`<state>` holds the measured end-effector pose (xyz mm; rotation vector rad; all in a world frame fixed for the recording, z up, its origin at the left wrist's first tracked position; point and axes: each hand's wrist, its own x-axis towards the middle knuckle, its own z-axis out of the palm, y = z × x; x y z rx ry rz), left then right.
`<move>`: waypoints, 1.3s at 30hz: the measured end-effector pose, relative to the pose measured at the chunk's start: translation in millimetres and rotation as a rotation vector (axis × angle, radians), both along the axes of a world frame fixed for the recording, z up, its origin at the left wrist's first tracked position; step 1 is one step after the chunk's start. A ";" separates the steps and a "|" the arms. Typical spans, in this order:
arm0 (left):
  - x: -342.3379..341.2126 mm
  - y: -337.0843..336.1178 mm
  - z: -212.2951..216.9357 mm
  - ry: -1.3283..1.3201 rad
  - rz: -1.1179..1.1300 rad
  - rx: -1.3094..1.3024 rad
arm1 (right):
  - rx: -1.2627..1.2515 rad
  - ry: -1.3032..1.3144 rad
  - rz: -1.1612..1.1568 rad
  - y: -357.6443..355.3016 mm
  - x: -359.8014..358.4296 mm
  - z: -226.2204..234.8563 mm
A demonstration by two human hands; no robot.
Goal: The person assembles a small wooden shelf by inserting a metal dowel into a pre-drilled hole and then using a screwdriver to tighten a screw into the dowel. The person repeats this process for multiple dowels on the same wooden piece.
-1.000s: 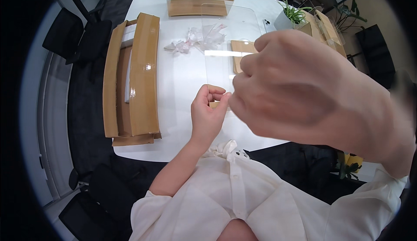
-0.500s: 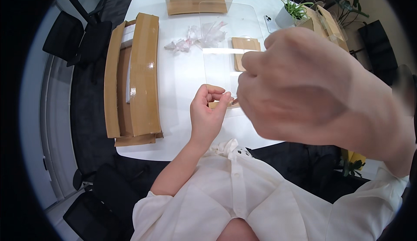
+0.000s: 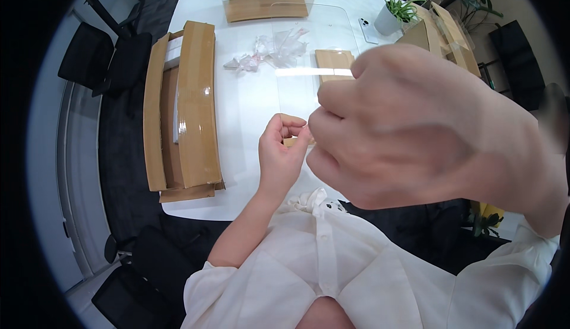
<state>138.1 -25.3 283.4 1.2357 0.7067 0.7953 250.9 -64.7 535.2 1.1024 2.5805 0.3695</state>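
Note:
My left hand (image 3: 280, 151) is pinched, thumb against fingers, at the near end of a clear plastic panel (image 3: 297, 94) on the white table. What lies between its fingertips is too small to make out. Just beyond the thumb shows a bit of a light wooden strip (image 3: 290, 142). My right hand (image 3: 392, 127), large and close to the camera, is curled into a fist beside the left fingertips. Its own back hides whatever it grips and much of the panel's right side. Light wooden pieces (image 3: 333, 59) lie at the panel, partly covered by the right hand.
A long open cardboard box (image 3: 199, 103) stands along the table's left side. Crumpled clear wrapping (image 3: 279, 50) lies beyond my hands. At the back is a shelf of wooden boards and clear panels (image 3: 267, 8). A phone (image 3: 367, 31) and potted plant (image 3: 389, 20) stand back right.
My right hand has shifted left and slightly down, now covering the thin dark tip that showed near my left fingertips. My left hand has stayed almost in place.

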 end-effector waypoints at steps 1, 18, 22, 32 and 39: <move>0.0 0.4 0.3 0.003 -0.010 0.004 | 0.004 -0.068 0.002 1.9 1.1 3.8; 0.0 0.9 7.7 -0.053 0.000 0.025 | -0.058 -0.163 -0.127 -6.8 0.0 -2.2; -0.2 4.8 -3.8 0.062 -0.025 0.074 | -0.028 -0.094 -0.056 -4.3 -7.0 10.7; 3.4 5.2 -5.1 0.017 -0.024 0.055 | 0.005 -0.251 -0.115 -9.1 1.4 -2.9; 2.3 3.4 -7.4 0.032 0.000 0.070 | -0.111 -0.257 -0.066 -4.7 -5.0 26.9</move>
